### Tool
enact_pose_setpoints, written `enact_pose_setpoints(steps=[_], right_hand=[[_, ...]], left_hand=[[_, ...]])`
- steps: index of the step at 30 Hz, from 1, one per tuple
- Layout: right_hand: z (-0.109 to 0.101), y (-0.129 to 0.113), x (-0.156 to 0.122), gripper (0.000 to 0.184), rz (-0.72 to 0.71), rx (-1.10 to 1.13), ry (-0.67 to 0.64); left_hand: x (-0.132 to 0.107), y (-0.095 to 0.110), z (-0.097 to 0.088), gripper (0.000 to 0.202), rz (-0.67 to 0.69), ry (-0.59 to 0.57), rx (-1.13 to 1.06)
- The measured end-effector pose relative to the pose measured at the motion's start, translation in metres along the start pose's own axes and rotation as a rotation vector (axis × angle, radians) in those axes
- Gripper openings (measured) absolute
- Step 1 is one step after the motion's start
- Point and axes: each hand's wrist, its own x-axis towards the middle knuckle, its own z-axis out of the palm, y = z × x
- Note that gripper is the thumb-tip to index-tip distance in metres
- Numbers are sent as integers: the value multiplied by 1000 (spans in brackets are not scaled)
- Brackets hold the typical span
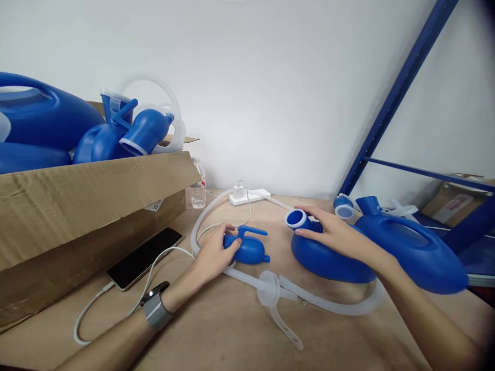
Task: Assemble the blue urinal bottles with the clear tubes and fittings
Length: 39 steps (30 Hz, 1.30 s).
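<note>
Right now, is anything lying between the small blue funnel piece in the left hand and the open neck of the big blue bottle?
Nothing visible: bare table separates the funnel piece from the bottle neck. The clear tube runs nearer the camera, outside that gap.

My left hand [214,252] covers the near end of the small blue plastic funnel piece [249,249], so I can't judge my grip. Beyond my right hand [336,234], the large blue plastic jug [410,252] hides part of the clear flexible tube [340,307].

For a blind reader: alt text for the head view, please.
On a wooden bench, the left hand holds a small blue funnel; the right hand rests on a blue jug, a clear tube between them.
</note>
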Motion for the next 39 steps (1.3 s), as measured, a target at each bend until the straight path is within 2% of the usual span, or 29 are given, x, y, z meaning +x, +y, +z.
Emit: enact_pose_setpoints(steps=[3, 5, 7, 9, 11, 13, 16, 20, 26, 30, 34, 37, 39], right_hand=[[17, 1, -1, 65, 73, -45, 38], [27, -5, -3, 64, 90, -108, 87], [35, -11, -3, 63, 68, -144, 137], [41, -14, -4, 65, 22, -156, 174], [45, -15, -5, 67, -27, -158, 191], [49, -12, -6, 66, -67, -161, 192], [53, -7, -8, 62, -117, -165, 190], [52, -7, -10, 52, -157, -130, 170], [45, -19, -12, 32, -180, -92, 165], [42, -21, -15, 33, -197, -88, 146], [40, -21, -16, 42, -196, -66, 135], [40, -22, -14, 49, -161, -69, 136], [41, -20, -13, 53, -155, -67, 141]], left_hand=[[1, -7, 6, 33, 16, -28, -1], [2, -6, 10, 43, 84, 13, 55], [3, 1, 15, 46, 238, 78, 157], [6, 15, 21, 39, 448, 73, 262], [13, 33, 28, 31, 633, -23, 317], [23, 53, 35, 30, 730, -116, 292], [40, 80, 44, 18, 726, -257, 279], [54, 99, 47, 32, 647, -348, 233], [55, 100, 43, 33, 632, -473, 145], [55, 100, 32, 35, 607, -524, 73], [55, 109, 8, 39, 549, -522, -39], [55, 112, -6, 35, 586, -477, 58], [53, 106, -10, 33, 597, -421, 132]])
